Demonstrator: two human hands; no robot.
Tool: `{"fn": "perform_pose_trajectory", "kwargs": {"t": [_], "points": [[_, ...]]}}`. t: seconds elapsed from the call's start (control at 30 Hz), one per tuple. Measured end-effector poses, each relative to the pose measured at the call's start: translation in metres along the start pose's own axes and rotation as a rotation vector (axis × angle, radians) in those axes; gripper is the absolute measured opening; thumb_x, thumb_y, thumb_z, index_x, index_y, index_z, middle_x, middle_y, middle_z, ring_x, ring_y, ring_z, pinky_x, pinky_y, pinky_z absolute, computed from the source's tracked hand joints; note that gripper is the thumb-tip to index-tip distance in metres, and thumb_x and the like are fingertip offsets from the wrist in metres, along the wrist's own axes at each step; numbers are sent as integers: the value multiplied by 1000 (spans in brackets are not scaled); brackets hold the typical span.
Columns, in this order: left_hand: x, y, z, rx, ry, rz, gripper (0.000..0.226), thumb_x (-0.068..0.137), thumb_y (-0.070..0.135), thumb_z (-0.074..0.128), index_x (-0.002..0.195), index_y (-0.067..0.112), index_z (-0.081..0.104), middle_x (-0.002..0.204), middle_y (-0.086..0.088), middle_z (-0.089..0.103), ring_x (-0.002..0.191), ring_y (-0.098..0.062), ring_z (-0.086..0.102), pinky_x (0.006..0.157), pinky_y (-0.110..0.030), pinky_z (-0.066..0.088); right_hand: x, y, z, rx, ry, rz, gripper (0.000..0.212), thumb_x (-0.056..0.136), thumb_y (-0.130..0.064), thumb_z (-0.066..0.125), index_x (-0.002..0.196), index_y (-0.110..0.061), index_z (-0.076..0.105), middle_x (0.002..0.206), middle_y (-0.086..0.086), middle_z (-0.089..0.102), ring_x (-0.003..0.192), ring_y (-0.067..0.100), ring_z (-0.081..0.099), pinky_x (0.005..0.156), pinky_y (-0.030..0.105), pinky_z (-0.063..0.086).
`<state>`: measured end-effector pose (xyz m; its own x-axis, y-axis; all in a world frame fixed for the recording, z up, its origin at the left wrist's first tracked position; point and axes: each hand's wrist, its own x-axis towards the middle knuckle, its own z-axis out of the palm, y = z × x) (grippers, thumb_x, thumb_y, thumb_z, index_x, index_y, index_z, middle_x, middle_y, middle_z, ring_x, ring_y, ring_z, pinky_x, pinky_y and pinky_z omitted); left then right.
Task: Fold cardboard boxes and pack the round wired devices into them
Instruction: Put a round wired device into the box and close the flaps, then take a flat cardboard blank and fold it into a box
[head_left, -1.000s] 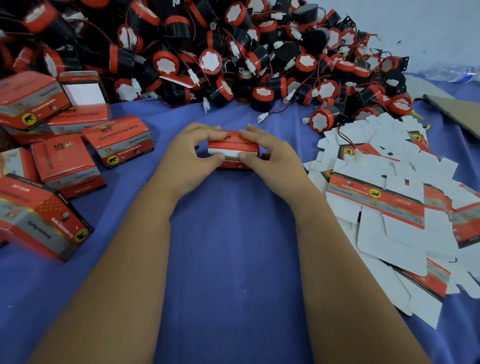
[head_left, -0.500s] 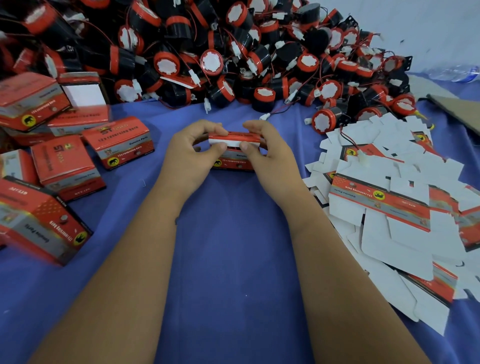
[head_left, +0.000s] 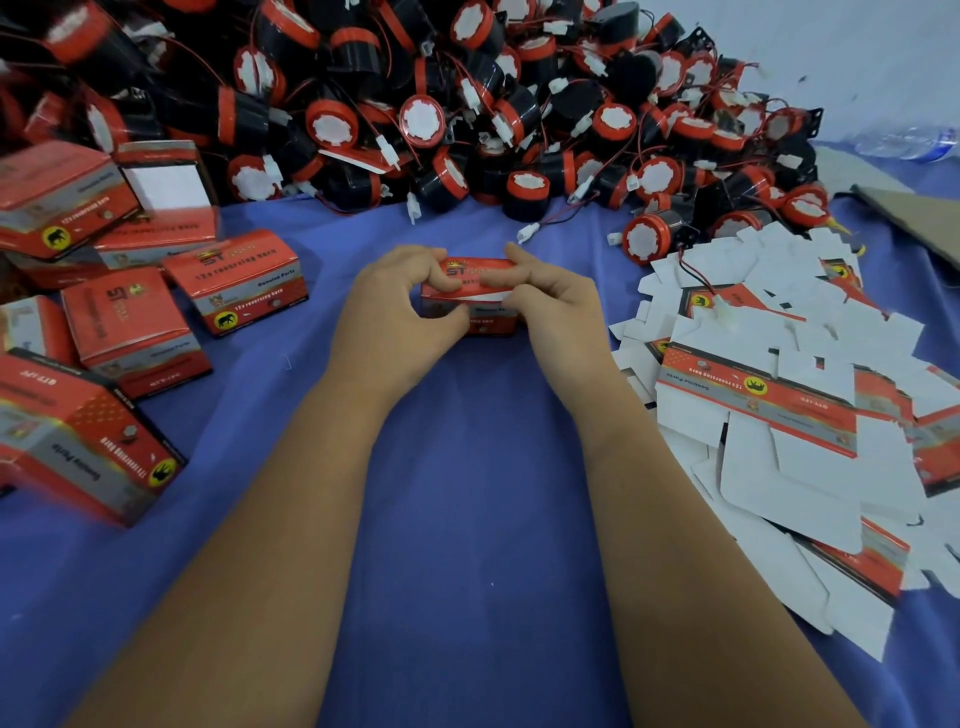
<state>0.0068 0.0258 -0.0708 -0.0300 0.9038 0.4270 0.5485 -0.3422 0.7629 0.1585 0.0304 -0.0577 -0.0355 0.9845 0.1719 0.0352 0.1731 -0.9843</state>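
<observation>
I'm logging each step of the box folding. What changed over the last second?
The small red box was tipped so its top flap came up; both hands now pinch along that flap's edge. The left hand and right hand kept their grip throughout; nothing was picked up or released. The finished boxes, flat blanks and heap of round devices stayed put.

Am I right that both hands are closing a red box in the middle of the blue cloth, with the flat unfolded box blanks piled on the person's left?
Not quite: the head view shows the flat box blanks piled on the person's right; finished boxes sit on the left. The rest holds: left hand and right hand grip the red box on the blue cloth.
</observation>
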Motion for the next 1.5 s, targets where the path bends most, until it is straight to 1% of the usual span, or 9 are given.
{"fn": "perform_pose_trajectory", "kwargs": {"t": [0.17, 0.3, 0.4, 0.5, 0.93, 1.1, 1.2, 1.37, 1.5], "points": [[0, 3, 0, 60, 11, -2, 15, 88, 22, 65, 76, 17, 59, 126, 2, 63, 117, -23, 55, 99, -46, 45, 1, 7, -1, -97, 16, -46, 47, 86, 8, 47, 92, -31, 73, 151, 9, 43, 140, 1, 33, 102, 20, 43], [0, 6, 2, 286, 23, 110, 26, 87, 31, 60, 100, 9, 68, 123, -3, 67, 122, -26, 54, 100, -45, 42, 1, 14, -4, -419, -22, -158, 54, 90, 3, 45, 123, -35, 65, 160, -7, 25, 130, -17, 25, 96, 13, 41], [0, 6, 5, 343, -101, 153, 44, 89, 14, 63, 133, 14, 59, 143, -2, 55, 144, -23, 36, 116, -49, 29, 3, 17, 2, -794, -65, -261, 65, 89, 5, 44, 145, -29, 45, 162, -7, 19, 148, 11, 15, 115, 38, 29], [1, 3, 8, 354, -135, 72, 57, 94, 10, 56, 148, 24, 45, 158, 6, 37, 152, -15, 16, 123, -49, 11, 1, 12, 6, -1092, -22, -343, 63, 90, -3, 45, 148, -25, 38, 163, -5, 14, 151, 19, 6, 116, 39, 18], [2, 10, 18, 550, -59, -32, 42, 103, 24, 45, 144, 32, 44, 156, 12, 38, 153, -14, 7, 121, -50, -3, -8, 5, 36, -1611, -36, -281, 57, 104, -22, 26, 153, 2, 8, 160, 23, 14, 151, 34, 3, 119, 43, -9], [1, 8, 13, 414, 53, 52, 35, 92, 17, 60, 126, 24, 64, 130, 0, 63, 130, -31, 43, 106, -43, 35, -7, 8, 33, -1333, 1, -321, 49, 98, -16, 38, 146, -7, 36, 152, 12, 39, 143, 26, 31, 119, 35, 10], [2, 2, 7, 217, 166, -13, 41, 79, 15, 70, 118, 27, 66, 123, 0, 54, 113, -25, 38, 92, -18, 27, -7, 12, 27, -814, 140, -330, 32, 81, -1, 51, 108, -10, 66, 113, 0, 65, 100, 21, 58, 93, 30, 41], [11, -11, 4, -27, -110, -223, 68, 83, 13, 72, 143, 29, 45, 129, 4, 40, 120, -15, 48, 88, -15, 38, -3, 16, 21, -364, 117, -201, 38, 80, 7, 49, 99, -20, 66, 103, -25, 58, 93, -12, 53, 77, 6, 42], [8, -6, 5, 6, -42, -166, 66, 79, 31, 82, 139, 28, 53, 115, 8, 47, 100, -4, 50, 80, -4, 36, 1, 18, 16, -347, 143, -184, 42, 83, 1, 50, 107, -32, 59, 110, -19, 55, 101, -1, 53, 86, 20, 46]]}}
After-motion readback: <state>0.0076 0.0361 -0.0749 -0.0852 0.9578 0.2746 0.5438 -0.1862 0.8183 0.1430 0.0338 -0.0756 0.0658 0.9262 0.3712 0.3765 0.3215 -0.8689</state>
